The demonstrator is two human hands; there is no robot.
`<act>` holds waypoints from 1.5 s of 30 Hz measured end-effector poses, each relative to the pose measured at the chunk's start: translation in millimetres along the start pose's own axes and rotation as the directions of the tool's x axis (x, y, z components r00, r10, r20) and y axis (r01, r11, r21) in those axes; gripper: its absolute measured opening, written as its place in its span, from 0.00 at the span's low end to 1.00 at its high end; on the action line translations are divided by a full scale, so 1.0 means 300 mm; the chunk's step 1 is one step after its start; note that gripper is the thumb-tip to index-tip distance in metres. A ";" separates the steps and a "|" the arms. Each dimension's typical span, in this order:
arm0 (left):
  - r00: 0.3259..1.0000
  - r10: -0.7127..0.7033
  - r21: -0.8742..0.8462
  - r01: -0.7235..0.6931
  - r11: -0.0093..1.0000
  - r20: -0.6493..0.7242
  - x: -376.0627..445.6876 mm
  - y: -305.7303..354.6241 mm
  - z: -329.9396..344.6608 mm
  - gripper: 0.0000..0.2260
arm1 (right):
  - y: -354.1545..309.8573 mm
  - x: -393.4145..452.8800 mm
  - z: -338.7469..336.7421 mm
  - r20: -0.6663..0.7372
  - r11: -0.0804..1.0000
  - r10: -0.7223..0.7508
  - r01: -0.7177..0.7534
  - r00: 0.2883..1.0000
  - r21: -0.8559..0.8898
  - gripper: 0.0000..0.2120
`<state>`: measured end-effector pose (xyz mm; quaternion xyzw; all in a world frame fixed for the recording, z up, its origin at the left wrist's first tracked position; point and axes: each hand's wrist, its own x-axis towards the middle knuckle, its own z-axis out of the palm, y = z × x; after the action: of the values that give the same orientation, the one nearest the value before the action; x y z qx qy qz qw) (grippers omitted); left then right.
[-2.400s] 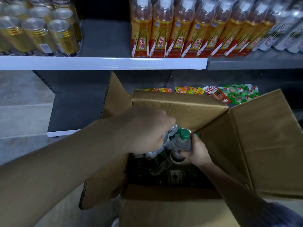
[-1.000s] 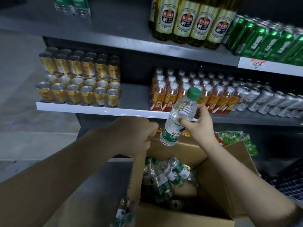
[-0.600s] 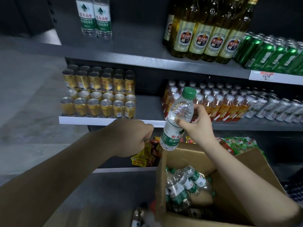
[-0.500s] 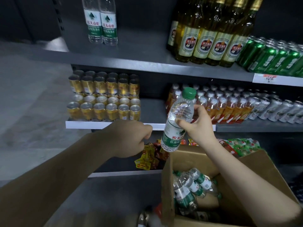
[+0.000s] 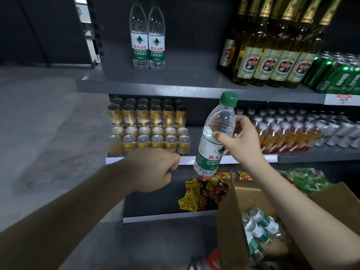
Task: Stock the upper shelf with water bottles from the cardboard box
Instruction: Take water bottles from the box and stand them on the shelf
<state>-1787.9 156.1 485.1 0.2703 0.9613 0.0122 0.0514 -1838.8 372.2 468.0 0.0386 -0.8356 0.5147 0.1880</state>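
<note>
The right hand (image 5: 240,142) grips a clear green-capped plastic water bottle (image 5: 215,135); below it, the brown cardboard box (image 5: 231,221) contains more bottles (image 5: 261,227). The left hand (image 5: 153,168) is curled, empty.

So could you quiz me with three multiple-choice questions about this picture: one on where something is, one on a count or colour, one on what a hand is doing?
1. Where do the two water bottles already stocked stand?
A. upper shelf
B. floor
C. in the box

2. What colour is the cap of the held bottle?
A. red
B. green
C. white

3. What is the right hand doing?
A. hanging free
B. gripping the bottle
C. pressing a can

Answers: 1 A, they stand upright on the upper shelf, left of the beer bottles. 2 B, the cap is plainly green. 3 B, thumb and fingers wrap its middle.
</note>
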 end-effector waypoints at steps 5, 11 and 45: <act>1.000 -0.022 0.000 0.022 1.000 -0.005 0.008 -0.075 -0.023 0.10 | -0.057 0.062 0.052 -0.002 0.999 -0.029 0.029 1.000 0.022 0.19; 1.000 -0.015 -0.002 0.015 1.000 -0.015 0.064 -0.158 -0.057 0.08 | -0.109 0.169 0.085 0.011 0.996 -0.074 0.073 0.997 0.056 0.18; 0.944 -0.170 -0.015 0.173 0.985 -0.283 0.610 -0.554 -0.368 0.07 | -0.247 0.987 0.240 -0.026 0.980 -0.185 0.187 0.982 0.069 0.14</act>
<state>-2041.1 110.0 569.3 0.1815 0.9787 0.0415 -0.0869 -2113.7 312.8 606.8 0.1181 -0.8077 0.5245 0.2419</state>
